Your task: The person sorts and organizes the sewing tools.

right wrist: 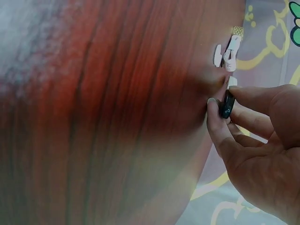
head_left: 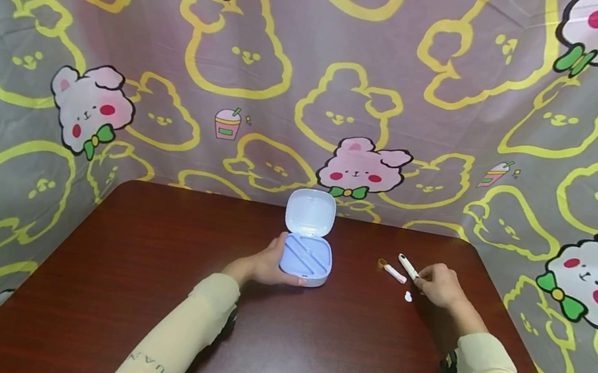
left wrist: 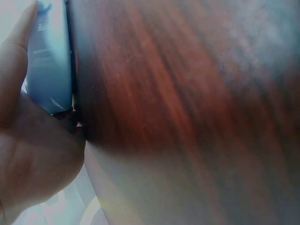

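Note:
A light-blue hinged box (head_left: pixel 307 258) stands on the table with its pale lid (head_left: pixel 310 212) raised; diagonal dividers split its inside. My left hand (head_left: pixel 265 263) grips it at the left side, thumb along the front. The box's side (left wrist: pixel 50 61) also shows in the left wrist view. With thumb and fingertips, my right hand (head_left: pixel 442 286) pinches the near end of a slim white stick (head_left: pixel 408 266); a dark tip (right wrist: pixel 227 107) shows between the fingers in the right wrist view. Close by lie a small pinkish-white piece with a gold ring end (head_left: pixel 394 273) and a tiny white piece (head_left: pixel 408 296).
The dark red-brown wooden table (head_left: pixel 328 358) reaches back to a hanging cloth (head_left: pixel 294 79) printed with cartoon animals, which also runs along both sides. The box's raised lid stands near the table's back edge.

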### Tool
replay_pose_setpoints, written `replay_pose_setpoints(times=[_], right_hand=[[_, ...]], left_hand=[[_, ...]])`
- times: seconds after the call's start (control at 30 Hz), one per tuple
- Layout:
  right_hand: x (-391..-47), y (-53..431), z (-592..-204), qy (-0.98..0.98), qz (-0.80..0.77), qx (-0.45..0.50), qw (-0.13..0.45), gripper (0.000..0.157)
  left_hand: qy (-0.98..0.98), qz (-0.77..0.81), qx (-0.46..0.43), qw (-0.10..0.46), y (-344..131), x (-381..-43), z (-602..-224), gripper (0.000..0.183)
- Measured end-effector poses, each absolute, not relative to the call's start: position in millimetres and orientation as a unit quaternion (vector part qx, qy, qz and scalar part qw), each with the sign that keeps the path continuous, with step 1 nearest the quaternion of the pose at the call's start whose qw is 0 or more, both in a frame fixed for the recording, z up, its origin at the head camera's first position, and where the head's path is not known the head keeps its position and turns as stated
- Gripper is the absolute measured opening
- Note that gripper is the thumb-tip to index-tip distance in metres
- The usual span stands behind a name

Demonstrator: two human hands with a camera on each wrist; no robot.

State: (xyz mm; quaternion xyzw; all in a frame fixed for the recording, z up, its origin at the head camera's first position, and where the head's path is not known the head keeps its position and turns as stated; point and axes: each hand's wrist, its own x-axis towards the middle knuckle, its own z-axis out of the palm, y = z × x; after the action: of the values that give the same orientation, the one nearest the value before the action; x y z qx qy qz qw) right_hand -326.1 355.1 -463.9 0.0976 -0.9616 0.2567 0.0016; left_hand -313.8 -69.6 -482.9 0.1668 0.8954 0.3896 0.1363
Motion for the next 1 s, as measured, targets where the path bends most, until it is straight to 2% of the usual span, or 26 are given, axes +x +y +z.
replay_pose_setpoints(times=[0.3,0.8,1.0], right_hand=[[-321,351,-460,-0.957,0.276,0.086,0.030,0.017],[-311,337,-454,-0.951,0.287,0.089,0.077,0.017],[-308,327,-451,-0.949,0.292,0.095,0.074,0.014]], left_hand=[[0.898,0.385,0.173,0.124,-69,-314,-483,0.124],[0.893,0.395,0.166,0.135,-69,-312,-482,0.125],[0.894,0.393,0.162,0.140,-69,-312,-482,0.125]])
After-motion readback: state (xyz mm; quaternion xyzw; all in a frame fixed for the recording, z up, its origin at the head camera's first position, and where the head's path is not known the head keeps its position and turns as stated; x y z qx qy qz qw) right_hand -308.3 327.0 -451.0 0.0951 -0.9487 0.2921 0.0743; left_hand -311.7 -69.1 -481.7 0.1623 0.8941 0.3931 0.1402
